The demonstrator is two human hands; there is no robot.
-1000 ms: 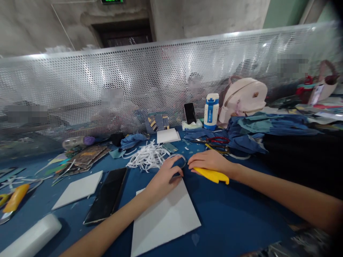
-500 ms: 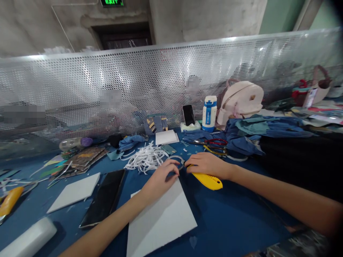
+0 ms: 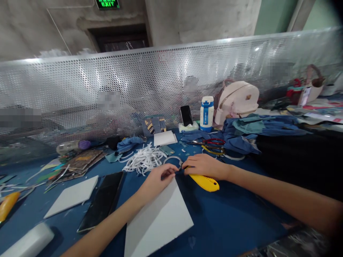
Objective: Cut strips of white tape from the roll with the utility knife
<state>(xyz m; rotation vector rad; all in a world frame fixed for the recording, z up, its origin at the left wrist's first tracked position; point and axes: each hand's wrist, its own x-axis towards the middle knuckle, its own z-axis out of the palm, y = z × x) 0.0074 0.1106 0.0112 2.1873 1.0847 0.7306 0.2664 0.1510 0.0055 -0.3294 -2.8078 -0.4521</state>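
Note:
My right hand (image 3: 205, 166) is wrapped round a yellow utility knife (image 3: 205, 182), whose handle end sticks out below the palm toward me. Just left of it, my left hand (image 3: 158, 180) has thumb and fingers pinched together near the knife's front end; what they hold is too small to make out. A thin white strip (image 3: 171, 157) curves in a loop behind the fingertips, close to both hands. Beneath my left hand and forearm lies a white foam board (image 3: 160, 225), flat on the blue table (image 3: 230, 221). Its far corner is by my left fingers.
A tangle of white strips (image 3: 144, 159) lies beyond my left hand. Left are a black slab (image 3: 103, 200), a smaller white board (image 3: 72, 196) and a white block (image 3: 29, 241). Red-handled scissors (image 3: 214, 141), a bottle (image 3: 207, 114) and a phone (image 3: 186, 115) stand or lie behind.
My left fingers have closed together from a looser curl. The whole view has shifted slightly; my right hand still grips the knife in about the same place.

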